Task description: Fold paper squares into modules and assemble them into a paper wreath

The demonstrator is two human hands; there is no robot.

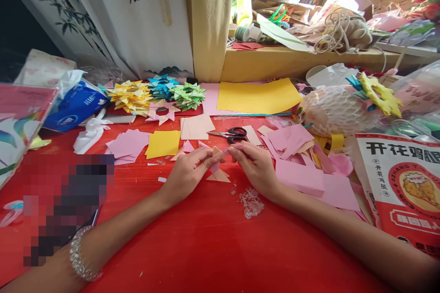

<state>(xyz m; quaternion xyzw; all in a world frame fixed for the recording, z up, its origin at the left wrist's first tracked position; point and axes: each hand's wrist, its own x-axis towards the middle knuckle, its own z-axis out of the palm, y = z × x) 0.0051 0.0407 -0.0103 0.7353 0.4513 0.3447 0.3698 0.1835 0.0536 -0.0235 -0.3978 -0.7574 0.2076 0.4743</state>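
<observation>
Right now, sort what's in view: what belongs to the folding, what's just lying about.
In use: left hand, right hand, pink paper piece, folded triangle, pink squares.
Lying about: scissors, tissue pack, yellow sheet, snack bag.

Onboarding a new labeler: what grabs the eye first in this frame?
Center frame, the left hand and right hand pinch a small pink folded paper piece above the red table. Behind them, black-handled scissors lie among loose pink paper squares, with a yellow sheet farther back. At back left sit piles of folded yellow stars, blue stars and green stars.
</observation>
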